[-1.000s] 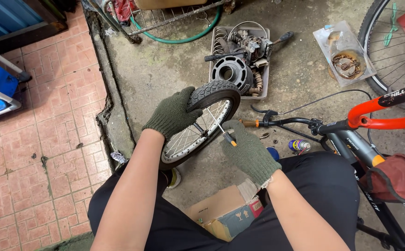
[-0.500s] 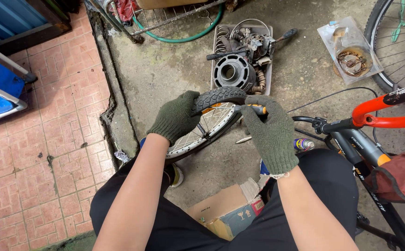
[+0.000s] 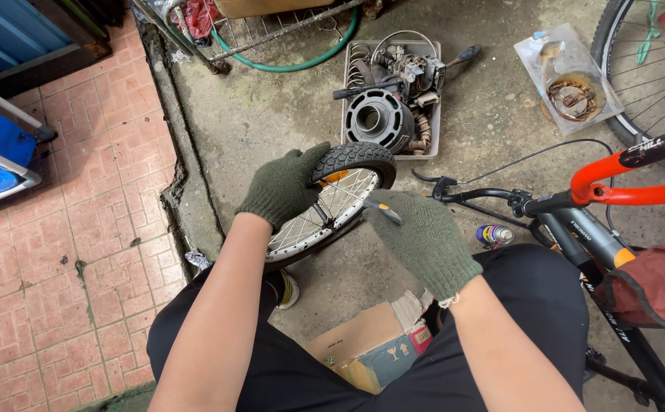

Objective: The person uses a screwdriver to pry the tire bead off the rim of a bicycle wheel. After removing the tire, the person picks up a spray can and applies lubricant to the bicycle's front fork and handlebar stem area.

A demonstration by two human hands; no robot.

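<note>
Bare concrete [image 3: 271,122] lies open beyond my left hand [image 3: 283,187], room to pass toward the green hose [image 3: 302,61]. Straight ahead the grey parts tray [image 3: 432,114] blocks, just beyond the small wheel [image 3: 332,202]. Right of my right hand [image 3: 424,240], the handlebar [image 3: 485,197] and what looks like a spray can [image 3: 494,235] crowd the way.

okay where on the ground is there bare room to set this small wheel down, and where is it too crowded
Bare concrete lies between the green hose and the left hand, left of the grey parts tray. A smaller patch sits between that tray and the clear plastic tray. It is crowded around the right hand: handlebar, spray can, cardboard box and orange bike frame.
</note>
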